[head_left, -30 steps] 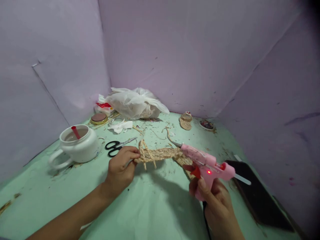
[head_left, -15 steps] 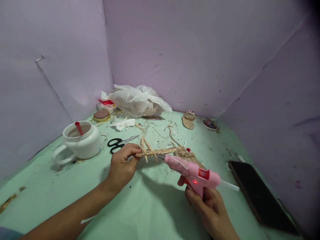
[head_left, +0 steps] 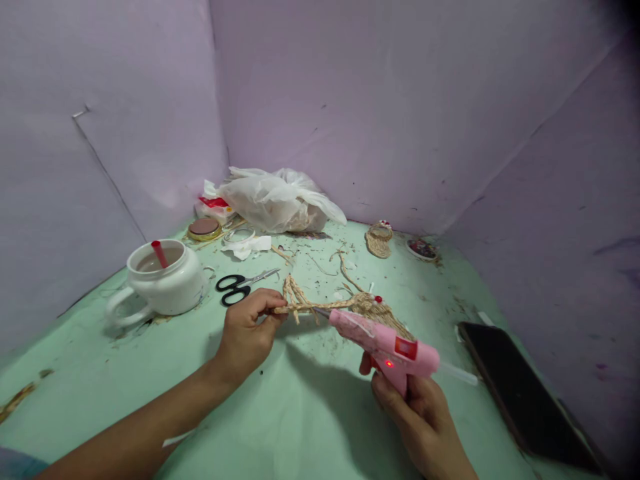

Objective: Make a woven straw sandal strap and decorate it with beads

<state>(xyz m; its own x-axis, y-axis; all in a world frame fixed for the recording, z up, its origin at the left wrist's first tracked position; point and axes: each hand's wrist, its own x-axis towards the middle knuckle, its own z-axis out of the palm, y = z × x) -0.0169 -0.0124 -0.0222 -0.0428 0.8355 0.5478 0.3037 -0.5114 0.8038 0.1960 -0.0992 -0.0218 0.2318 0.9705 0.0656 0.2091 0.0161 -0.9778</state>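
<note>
nearest the viewer's side of the table (head_left: pixel 225 433), the right hand (head_left: pixel 425 417) is wrapped round the handle of a pink glue gun (head_left: pixel 380 339), its red light lit; how hard the trigger is squeezed cannot be told. the nozzle (head_left: pixel 323 312) points left, toward the left hand (head_left: pixel 250 330), so if it is hot, a slip along the fibre could burn those fingertips. too much squeeze could leave a blob that mats the loose strands, and since the piece is pinched at one end only, a push from the nozzle could twist or bend it.

the left hand pinches the left end of a braided strip (head_left: pixel 337 305) between thumb and fingers. the strip runs rightward out of that grip, raised over the table's middle, with braided loops (head_left: pixel 295 290) standing up just beside the fingertips. the nozzle meets or nearly meets its near side; contact is unclear. at its right end is a woven piece (head_left: pixel 383 317) with a red bead; whether they are joined cannot be told.

farther off, scissors (head_left: pixel 235 288) lie beyond the left hand, and a small woven slipper (head_left: pixel 379 241) sits near the table's far edge.
</note>
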